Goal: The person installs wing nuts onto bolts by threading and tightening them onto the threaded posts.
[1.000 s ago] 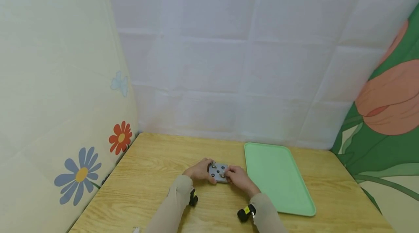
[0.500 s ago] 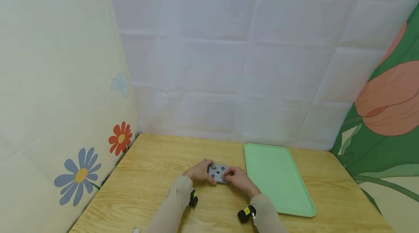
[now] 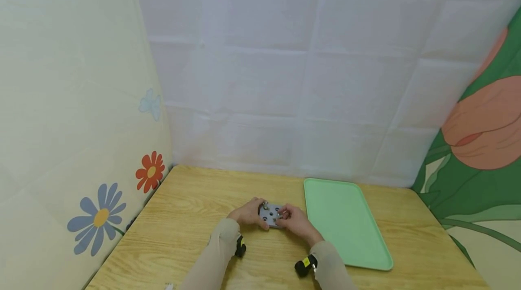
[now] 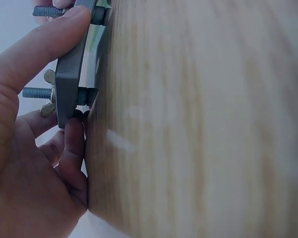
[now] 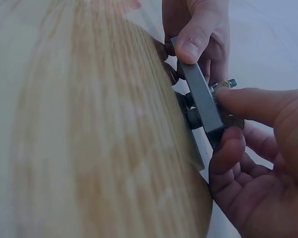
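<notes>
A small grey metal plate (image 3: 270,222) with several holes is held just above the wooden table, bolts through it. My left hand (image 3: 248,213) grips its left edge, thumb on the near side and fingers round the far side. Beside those fingers, a bolt (image 4: 36,92) carries a brass-coloured wing nut (image 4: 49,78). My right hand (image 3: 297,222) is at the plate's right side, thumb and index finger pinching a wing nut (image 5: 234,120) on a second bolt, mostly covered by the fingers. Dark bolt heads (image 5: 193,119) stick out beneath the plate, by the tabletop.
A light green tray (image 3: 343,222) lies on the wooden table (image 3: 195,199) to the right of the hands. A small pale object (image 3: 169,286) shows at the bottom edge, cut off by the frame. A white cloth (image 3: 260,77) hangs behind the table.
My right fingers have shifted slightly and changed their angle around the wing nut. The left hand and the plate stay in place.
</notes>
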The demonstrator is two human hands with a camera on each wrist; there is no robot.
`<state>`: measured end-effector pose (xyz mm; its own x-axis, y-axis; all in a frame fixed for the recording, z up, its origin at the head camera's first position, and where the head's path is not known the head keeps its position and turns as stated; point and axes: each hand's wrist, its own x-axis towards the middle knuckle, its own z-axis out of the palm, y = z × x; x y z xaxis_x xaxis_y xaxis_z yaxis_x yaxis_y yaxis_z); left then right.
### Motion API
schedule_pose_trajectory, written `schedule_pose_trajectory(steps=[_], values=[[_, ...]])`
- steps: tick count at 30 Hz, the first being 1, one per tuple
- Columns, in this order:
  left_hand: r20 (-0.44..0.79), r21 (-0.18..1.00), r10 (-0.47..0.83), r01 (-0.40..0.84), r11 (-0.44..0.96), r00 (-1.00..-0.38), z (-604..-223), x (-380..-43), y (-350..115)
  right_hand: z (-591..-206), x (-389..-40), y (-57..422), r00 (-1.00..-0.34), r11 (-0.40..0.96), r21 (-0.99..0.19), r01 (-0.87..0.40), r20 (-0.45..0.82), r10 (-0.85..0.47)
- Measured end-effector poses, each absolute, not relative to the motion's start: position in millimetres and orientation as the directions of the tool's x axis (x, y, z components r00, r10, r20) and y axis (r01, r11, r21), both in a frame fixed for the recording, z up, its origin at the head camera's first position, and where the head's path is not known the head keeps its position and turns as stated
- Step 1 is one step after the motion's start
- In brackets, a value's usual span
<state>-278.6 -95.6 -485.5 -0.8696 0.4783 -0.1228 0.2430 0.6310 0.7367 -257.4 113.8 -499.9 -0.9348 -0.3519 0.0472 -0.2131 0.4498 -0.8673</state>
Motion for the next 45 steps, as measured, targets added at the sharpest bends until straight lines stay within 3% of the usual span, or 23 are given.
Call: schedule_pose_trajectory(steps=[9, 26, 45], values=[[-0.127, 0.740, 0.474, 0.235, 0.630, -0.872, -485.4, -278.8, -95.4, -500.9, -258.0, 114.2, -0.937, 0.492, -0.841, -0.222, 0.045, -0.346], [-0.132, 0.742, 0.463, 0.222, 0.633, -0.876, -484.2, -276.1, -94.7, -497.3, -255.6, 112.8, -0.949, 0.352, -0.932, -0.082, -0.036, -0.314], [-0.120, 0.727, 0.468, 0.244, 0.642, -0.876, -485.9, -278.5, -95.2, -504.2, -260.9, 116.4, -0.929, 0.417, -0.885, -0.206, 0.043, -0.369]])
